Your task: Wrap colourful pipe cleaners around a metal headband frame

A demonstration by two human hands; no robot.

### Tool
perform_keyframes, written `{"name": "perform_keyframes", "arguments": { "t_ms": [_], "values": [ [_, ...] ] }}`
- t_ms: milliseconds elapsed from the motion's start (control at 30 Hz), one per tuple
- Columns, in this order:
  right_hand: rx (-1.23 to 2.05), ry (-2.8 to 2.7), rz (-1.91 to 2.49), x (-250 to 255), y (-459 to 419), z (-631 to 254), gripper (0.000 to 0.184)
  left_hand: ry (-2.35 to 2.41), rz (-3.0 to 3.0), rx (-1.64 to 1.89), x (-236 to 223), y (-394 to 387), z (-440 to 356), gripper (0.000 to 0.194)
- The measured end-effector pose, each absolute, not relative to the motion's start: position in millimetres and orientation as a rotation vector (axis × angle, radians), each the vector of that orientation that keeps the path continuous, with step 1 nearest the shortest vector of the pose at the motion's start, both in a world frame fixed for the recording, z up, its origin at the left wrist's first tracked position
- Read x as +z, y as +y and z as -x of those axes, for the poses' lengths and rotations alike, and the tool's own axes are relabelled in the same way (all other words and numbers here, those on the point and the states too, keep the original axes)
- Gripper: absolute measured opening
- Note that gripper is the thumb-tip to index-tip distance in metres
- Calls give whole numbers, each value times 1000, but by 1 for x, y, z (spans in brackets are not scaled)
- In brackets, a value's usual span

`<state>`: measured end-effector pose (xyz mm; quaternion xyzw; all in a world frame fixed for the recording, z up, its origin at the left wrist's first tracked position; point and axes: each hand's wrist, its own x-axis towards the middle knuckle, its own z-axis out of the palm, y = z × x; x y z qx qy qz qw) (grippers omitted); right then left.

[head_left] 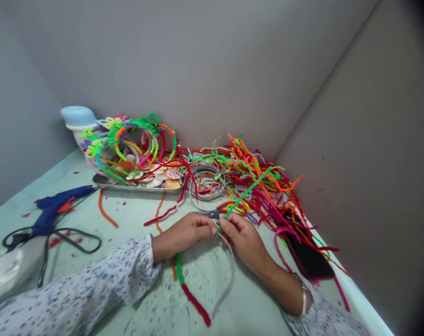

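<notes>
Low over the table, my left hand (189, 234) pinches a thin headband. One arm of the headband (194, 303), covered in green and red fuzz, comes out below this hand. Its bare grey arm (232, 275) curves down between my hands. Fingertips of my right hand (245, 240) close on a green pipe cleaner (246, 192), whose loose length slants up and to the right. Both hands almost touch where the pipe cleaner meets the band. Just behind the fingers lie scissors (213, 214) with red-orange handles, partly hidden by the hands.
Behind are a metal tray (145, 188) of shells, several fuzzy headbands (142, 126), coiled grey bands (206, 184) and a heap of pipe cleaners (257, 177). A phone (309, 254) lies right. To the left are a blue glue gun (54, 205), its cord, a plastic bag (16, 268) and a blue-lidded bottle (79, 116).
</notes>
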<state>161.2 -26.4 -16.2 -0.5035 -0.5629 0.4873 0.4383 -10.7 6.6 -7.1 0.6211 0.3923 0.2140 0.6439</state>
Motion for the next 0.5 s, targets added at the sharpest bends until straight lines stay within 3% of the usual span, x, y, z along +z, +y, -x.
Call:
{"name": "perform_keyframes", "arguments": {
  "t_ms": [200,500],
  "values": [
    [1183,-1453,1178,-17,-27,-163,19,915,-1400,499,-5,5,10,21],
    [849,-1592,1278,-22,-33,-163,23,972,-1411,524,0,2,7,23]
  ]
}}
